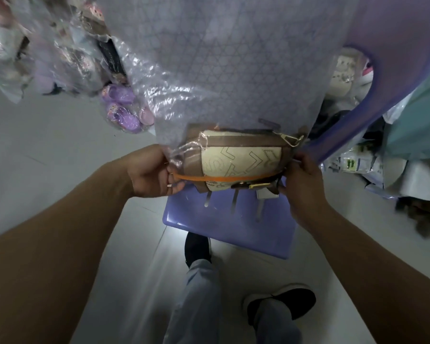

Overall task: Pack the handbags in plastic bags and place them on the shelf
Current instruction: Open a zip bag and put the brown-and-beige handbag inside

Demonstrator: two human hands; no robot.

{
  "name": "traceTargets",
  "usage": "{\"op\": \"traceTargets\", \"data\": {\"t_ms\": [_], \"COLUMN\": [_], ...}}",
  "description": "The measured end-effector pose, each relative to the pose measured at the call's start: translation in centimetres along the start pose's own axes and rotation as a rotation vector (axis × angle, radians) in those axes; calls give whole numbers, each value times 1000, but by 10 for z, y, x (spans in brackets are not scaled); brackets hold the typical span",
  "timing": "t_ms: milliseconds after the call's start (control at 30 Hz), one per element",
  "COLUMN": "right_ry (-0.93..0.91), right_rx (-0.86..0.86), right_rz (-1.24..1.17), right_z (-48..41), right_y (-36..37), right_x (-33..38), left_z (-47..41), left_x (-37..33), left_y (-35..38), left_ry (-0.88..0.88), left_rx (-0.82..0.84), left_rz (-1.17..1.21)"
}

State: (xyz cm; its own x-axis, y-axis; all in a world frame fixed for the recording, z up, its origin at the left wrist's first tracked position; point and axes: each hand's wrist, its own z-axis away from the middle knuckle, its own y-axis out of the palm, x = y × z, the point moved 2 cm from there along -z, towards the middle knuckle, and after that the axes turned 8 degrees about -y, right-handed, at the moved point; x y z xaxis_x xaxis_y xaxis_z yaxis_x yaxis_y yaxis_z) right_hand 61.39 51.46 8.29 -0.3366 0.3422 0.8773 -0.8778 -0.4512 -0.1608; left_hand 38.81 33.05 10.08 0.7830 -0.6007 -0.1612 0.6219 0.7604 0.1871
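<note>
A cream and brown handbag [241, 157] with an orange trim line and a metal clasp sits inside a clear plastic bag [221, 70] held up in front of me. My left hand [152, 172] grips the left edge of the plastic bag and handbag. My right hand [301, 177] grips the right edge near the clasp. The plastic bag stretches upward and fills the top of the view, hiding what lies behind it.
A purple plastic chair [229, 227] stands just beneath the handbag, its backrest [395, 58] curving up at the right. Purple children's shoes [122, 112] and bagged goods [47, 45] lie at the left. Piled packages [382, 170] crowd the right. My legs and black shoes [281, 306] are below.
</note>
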Motion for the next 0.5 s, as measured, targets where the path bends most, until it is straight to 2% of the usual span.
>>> {"op": "traceTargets", "data": {"t_ms": [100, 200, 267, 333, 433, 500], "right_ry": [-11, -27, -27, -12, 69, 120], "right_rx": [-11, -4, -3, 3, -18, -4], "right_rz": [10, 82, 114, 120, 104, 87], "right_z": [0, 0, -2, -5, -9, -11], "right_y": [4, 3, -1, -3, -7, -10], "right_x": [-2, -5, -8, -10, -14, -15], "left_z": [-5, -15, -21, -20, -14, -14], "left_x": [23, 44, 47, 39, 18, 7], "left_y": [10, 26, 31, 34, 38, 43], "left_ry": [32, 136, 206, 253, 338, 325], "left_rx": [-76, -220, -243, -212, -71, -22], "left_rz": [-6, -63, -81, 3, 47, 88]}}
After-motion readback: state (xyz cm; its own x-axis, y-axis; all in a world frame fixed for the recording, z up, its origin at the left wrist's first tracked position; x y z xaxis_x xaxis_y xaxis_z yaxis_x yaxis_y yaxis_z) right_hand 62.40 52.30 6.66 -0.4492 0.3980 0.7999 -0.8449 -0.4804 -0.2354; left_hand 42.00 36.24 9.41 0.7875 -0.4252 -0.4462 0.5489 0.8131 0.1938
